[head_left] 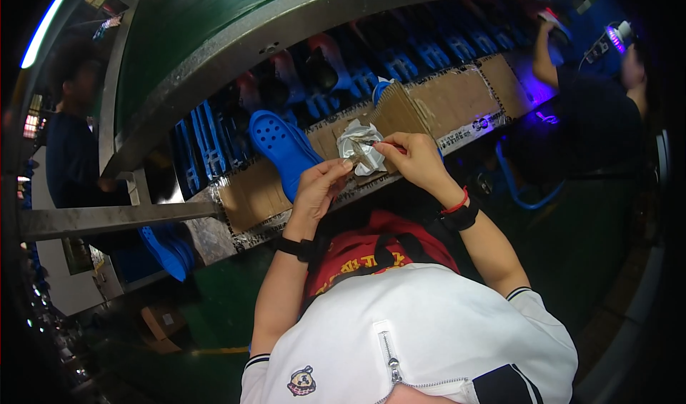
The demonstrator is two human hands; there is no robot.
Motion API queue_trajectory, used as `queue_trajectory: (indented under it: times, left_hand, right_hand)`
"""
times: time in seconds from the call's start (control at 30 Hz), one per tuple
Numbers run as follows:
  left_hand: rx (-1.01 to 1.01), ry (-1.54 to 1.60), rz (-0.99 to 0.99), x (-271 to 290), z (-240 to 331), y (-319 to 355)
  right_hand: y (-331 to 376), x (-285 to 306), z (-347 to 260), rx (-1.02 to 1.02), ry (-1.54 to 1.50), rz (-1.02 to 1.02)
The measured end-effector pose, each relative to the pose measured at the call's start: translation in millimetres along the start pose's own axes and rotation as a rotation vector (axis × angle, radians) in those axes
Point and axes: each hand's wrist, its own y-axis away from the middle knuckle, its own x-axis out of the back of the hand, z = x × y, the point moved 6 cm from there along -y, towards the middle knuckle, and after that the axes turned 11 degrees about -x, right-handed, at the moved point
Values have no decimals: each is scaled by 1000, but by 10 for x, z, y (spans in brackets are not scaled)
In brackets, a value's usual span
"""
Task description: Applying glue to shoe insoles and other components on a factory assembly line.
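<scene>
My left hand [319, 188] pinches a small thin piece that I cannot make out between thumb and fingertips. Close beside it, my right hand [418, 159] grips a slim tool with a reddish handle [394, 146], its tip pointing toward the left fingertips. Beneath both hands, a crumpled white sheet [359, 138] lies on the cardboard-covered ledge. A blue foam shoe sole [284, 149] with round holes near its far end rests just left of my left hand. Past the white sheet stands a bent cardboard flap [404, 111], with a blue piece [381, 89] partly hidden behind it.
A row of blue shoe parts [336, 68] runs along the back under a metal frame [268, 46]. More blue soles [166, 250] sit at the lower left. One person [71, 139] stands at the left; another [600, 111] works at the right near a blue stool [522, 182].
</scene>
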Motion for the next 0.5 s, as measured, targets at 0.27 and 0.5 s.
queue_trajectory:
  times: [0.27,0.5]
  left_hand:
    - [-1121,-1217,139,-375,808,417]
    - [-1458,-1569,32,-436,873,600]
  right_hand:
    - [-57,13,230,-69,-247,-61]
    - [123,-3,19,-21,-323,-139]
